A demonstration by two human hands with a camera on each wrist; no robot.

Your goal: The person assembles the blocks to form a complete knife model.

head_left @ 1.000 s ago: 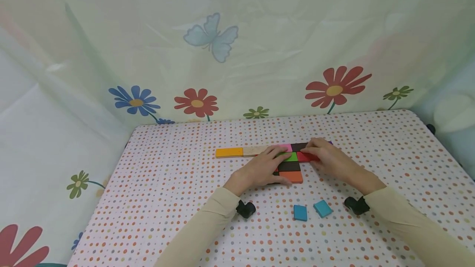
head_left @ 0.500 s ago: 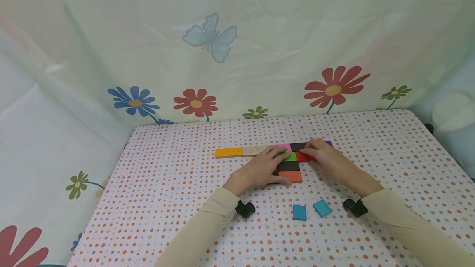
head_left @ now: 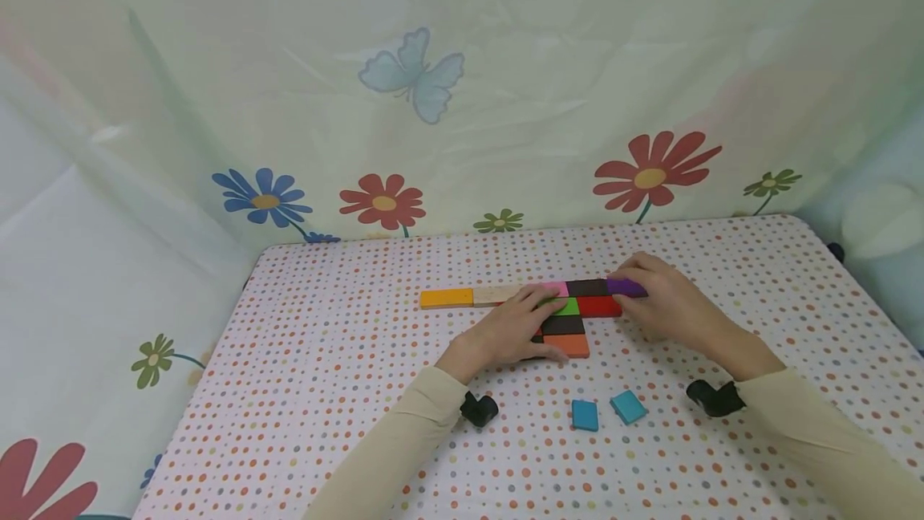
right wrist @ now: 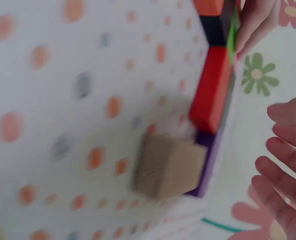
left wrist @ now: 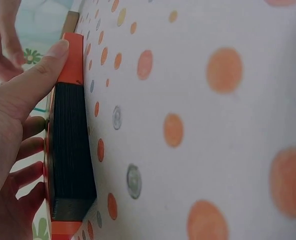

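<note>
Coloured flat blocks lie edge to edge on the table, with my left hand (head_left: 505, 326) spread over their left part. In the left wrist view its thumb touches an orange block (left wrist: 74, 57) beside a black block (left wrist: 73, 142). My right hand (head_left: 664, 303) hovers by the right end of the rows, near a purple block (head_left: 626, 288) and a red block (head_left: 599, 307). The right wrist view shows its loose fingers (right wrist: 283, 170) apart from the blocks. A plain wooden block (right wrist: 170, 167) stands against the purple and red ones there; my right hand hides it in the head view.
A yellow-orange block (head_left: 446, 298) and a pale wooden block (head_left: 494, 294) extend the back row leftward. Two blue squares, one flat (head_left: 585, 415) and one turned (head_left: 628, 407), lie nearer me on the dotted tablecloth (head_left: 346, 383). A flowered curtain (head_left: 541, 103) hangs behind.
My right hand has moved right, off the red and dark blocks, uncovering more of the purple one. The left hand stays on the blocks.
</note>
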